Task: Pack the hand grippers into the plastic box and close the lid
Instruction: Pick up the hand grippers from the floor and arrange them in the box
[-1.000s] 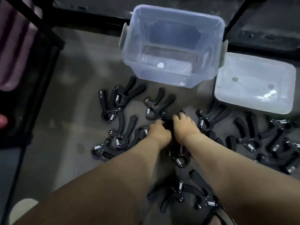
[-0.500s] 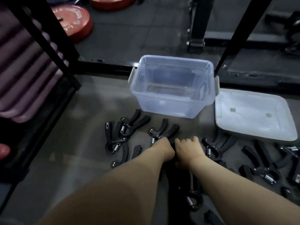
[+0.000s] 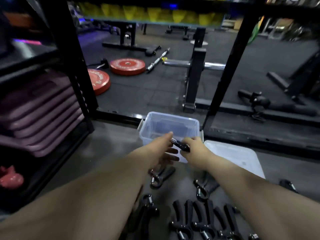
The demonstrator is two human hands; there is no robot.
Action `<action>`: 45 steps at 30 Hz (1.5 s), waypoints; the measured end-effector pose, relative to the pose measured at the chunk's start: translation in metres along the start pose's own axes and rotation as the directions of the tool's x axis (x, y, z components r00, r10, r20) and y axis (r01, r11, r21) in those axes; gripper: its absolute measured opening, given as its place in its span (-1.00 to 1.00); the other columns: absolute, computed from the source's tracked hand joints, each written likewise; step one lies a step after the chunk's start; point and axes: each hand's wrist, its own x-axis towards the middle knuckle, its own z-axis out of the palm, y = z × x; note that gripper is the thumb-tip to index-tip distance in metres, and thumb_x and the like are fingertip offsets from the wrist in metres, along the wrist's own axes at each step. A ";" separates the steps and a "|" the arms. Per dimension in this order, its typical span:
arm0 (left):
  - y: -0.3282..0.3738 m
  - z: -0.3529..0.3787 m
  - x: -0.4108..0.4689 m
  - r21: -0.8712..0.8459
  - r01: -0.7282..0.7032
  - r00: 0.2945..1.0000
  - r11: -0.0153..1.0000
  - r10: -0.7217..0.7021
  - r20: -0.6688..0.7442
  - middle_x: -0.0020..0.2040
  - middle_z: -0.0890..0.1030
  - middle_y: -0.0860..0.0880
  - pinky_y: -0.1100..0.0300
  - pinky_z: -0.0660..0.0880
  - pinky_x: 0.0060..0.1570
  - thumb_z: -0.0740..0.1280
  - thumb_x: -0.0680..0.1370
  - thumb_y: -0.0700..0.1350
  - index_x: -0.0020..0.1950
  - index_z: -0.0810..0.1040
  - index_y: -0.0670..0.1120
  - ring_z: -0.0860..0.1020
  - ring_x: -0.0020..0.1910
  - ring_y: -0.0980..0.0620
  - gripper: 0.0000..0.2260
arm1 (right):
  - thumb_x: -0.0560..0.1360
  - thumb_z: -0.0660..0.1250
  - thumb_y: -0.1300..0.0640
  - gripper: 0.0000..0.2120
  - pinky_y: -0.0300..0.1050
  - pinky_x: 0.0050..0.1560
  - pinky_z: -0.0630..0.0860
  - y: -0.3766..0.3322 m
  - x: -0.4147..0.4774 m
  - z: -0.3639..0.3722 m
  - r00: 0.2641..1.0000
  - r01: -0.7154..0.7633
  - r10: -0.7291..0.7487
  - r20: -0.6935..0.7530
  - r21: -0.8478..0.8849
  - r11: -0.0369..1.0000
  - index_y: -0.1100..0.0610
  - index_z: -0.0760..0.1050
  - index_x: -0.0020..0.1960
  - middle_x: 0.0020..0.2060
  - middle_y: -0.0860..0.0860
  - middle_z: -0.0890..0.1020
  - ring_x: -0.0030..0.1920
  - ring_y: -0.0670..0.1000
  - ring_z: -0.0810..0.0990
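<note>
A clear plastic box [image 3: 155, 122] stands open on the grey floor ahead of me, with nothing visible inside. Its white lid [image 3: 237, 156] lies flat to the box's right. My right hand [image 3: 194, 148] is shut on a black hand gripper [image 3: 181, 145], held at the box's near rim. My left hand [image 3: 162, 149] is beside it, fingers apart, its fingertip touching the gripper's spring end. Several black hand grippers [image 3: 195, 220] lie on the floor near me, one [image 3: 159, 175] just below my left hand, another [image 3: 202, 187] under my right forearm.
A black rack post [image 3: 74, 66] with stacked purple mats [image 3: 38, 115] stands at the left. A slanted black post [image 3: 225, 75] rises behind the box on the right. Red weight plates [image 3: 127, 66], a barbell and bench frames lie on the gym floor beyond.
Both hands have lifted one gripper off the floor and carried it forward to the box's near rim. My head has tilted up, showing the gym beyond.
</note>
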 end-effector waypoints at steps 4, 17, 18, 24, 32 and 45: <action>0.034 0.005 -0.052 0.082 -0.214 0.977 0.973 0.213 0.019 0.03 0.69 -0.19 -0.01 0.60 0.05 0.31 0.61 -0.03 0.16 0.57 -0.21 0.67 -0.02 -0.16 -0.73 | 0.51 0.23 0.12 -0.76 0.00 0.04 0.49 -0.039 -0.033 -0.040 0.984 0.151 -0.158 -0.082 -0.088 0.985 -0.05 0.43 0.16 0.09 0.03 0.49 0.04 0.11 0.53; 0.089 0.008 -0.164 0.182 -0.428 0.904 0.885 0.418 0.092 -0.02 0.67 -0.23 0.16 0.60 -0.23 0.26 0.65 -0.12 0.13 0.54 -0.27 0.59 -0.24 -0.06 -0.78 | 0.59 0.31 0.07 -0.73 -0.10 -0.21 0.51 -0.107 -0.133 -0.137 0.989 0.002 -0.071 0.129 0.474 0.880 0.23 0.41 0.18 -0.18 0.15 0.57 -0.23 0.05 0.54; 0.093 0.011 -0.166 0.219 -0.413 0.910 0.884 0.398 0.114 -0.04 0.67 -0.23 0.13 0.62 -0.19 0.25 0.65 -0.09 0.15 0.53 -0.28 0.59 -0.26 -0.07 -0.74 | 0.60 0.30 0.09 -0.79 -0.05 -0.21 0.48 -0.104 -0.134 -0.137 0.987 -0.013 -0.072 0.142 0.519 0.855 0.24 0.44 0.09 -0.25 0.16 0.53 -0.27 0.05 0.50; 0.101 -0.017 -0.139 0.808 -0.125 0.978 0.576 0.208 0.003 -0.01 0.66 0.04 0.10 0.62 -0.15 0.17 0.64 0.04 0.17 0.52 -0.16 0.69 -0.22 0.04 -0.68 | 0.58 0.30 0.17 -0.75 -0.21 -0.46 0.39 -0.075 -0.097 -0.118 0.968 -0.243 0.167 0.188 0.540 0.806 0.13 0.41 -0.27 -0.39 0.11 0.43 -0.46 0.02 0.38; 0.060 -0.084 0.007 0.996 0.069 0.976 -0.061 0.211 -0.055 0.20 0.57 -0.12 0.08 0.47 0.11 0.20 0.61 -0.06 0.25 0.52 -0.14 0.55 0.16 -0.13 -0.72 | 0.62 0.21 0.25 -0.77 -0.23 -0.48 0.39 -0.018 0.021 -0.058 0.876 -0.465 0.427 0.224 0.626 0.626 0.16 0.36 -0.22 -0.48 0.08 0.38 -0.50 0.00 0.33; -0.006 -0.089 0.192 0.832 0.143 0.728 0.535 0.513 -0.455 0.60 -0.16 -0.08 0.01 -0.04 0.52 0.20 0.58 -0.06 0.60 -0.03 -0.01 -0.11 0.57 -0.11 -0.36 | 0.57 0.29 0.23 -0.81 -0.17 -0.40 0.44 0.054 0.140 0.014 0.784 -0.507 0.577 0.229 0.773 0.381 0.10 0.33 -0.17 -0.43 0.05 0.42 -0.43 -0.01 0.37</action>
